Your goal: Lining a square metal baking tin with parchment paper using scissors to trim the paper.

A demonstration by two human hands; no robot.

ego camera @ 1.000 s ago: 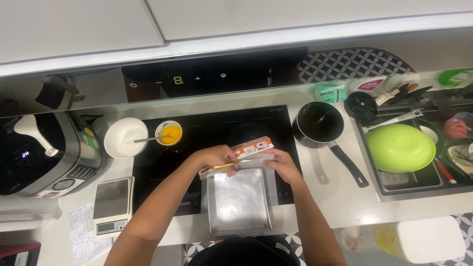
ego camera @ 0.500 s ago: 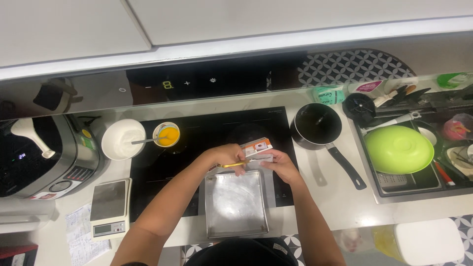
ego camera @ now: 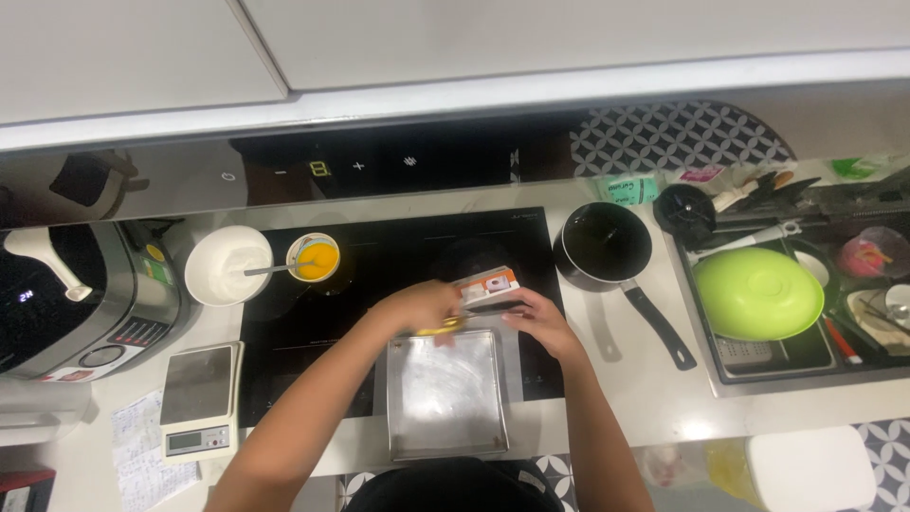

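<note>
Carton above tray; saucepan beside.

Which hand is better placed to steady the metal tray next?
Probably right. The right hand rests by the metal tray at its far right corner, fingers loose. The left hand already holds the small carton.

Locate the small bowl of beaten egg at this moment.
In the head view, the small bowl of beaten egg sits at the black cooktop's far-left corner, right beside the white bowl, beyond the left hand.
</note>
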